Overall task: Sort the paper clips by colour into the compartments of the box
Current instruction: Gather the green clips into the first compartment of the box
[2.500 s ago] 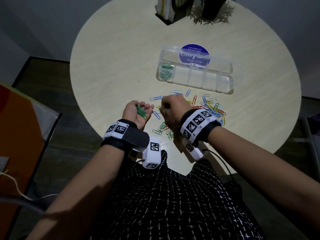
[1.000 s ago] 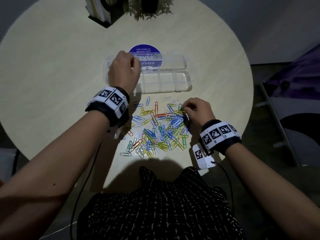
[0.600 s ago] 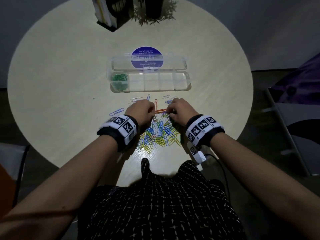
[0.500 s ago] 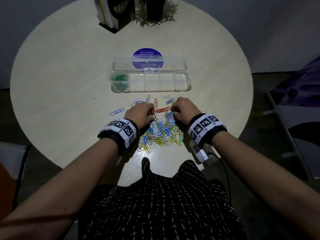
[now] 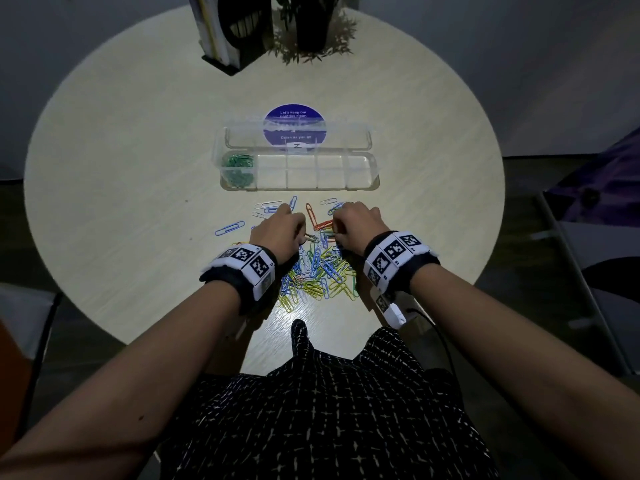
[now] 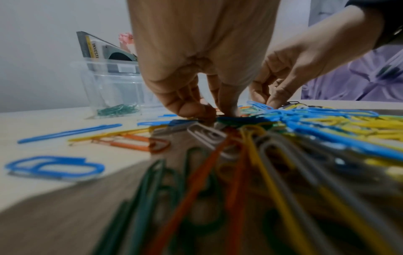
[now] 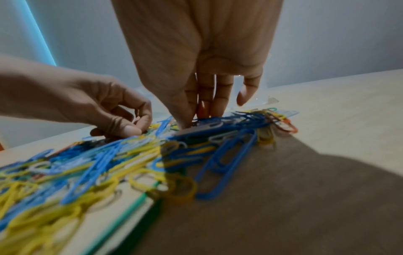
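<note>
The head view looks steeply down over the round table (image 5: 138, 168). Each wrist view sits low at the table surface, facing forward along its fingers; all three share the paper clips (image 5: 318, 268).

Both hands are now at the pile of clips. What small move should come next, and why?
Probably each hand should lift out one more green clip. The left hand and right hand are curled into the mixed pile, where green clips remain, and the box so far holds only green clips, in its leftmost compartment.
</note>
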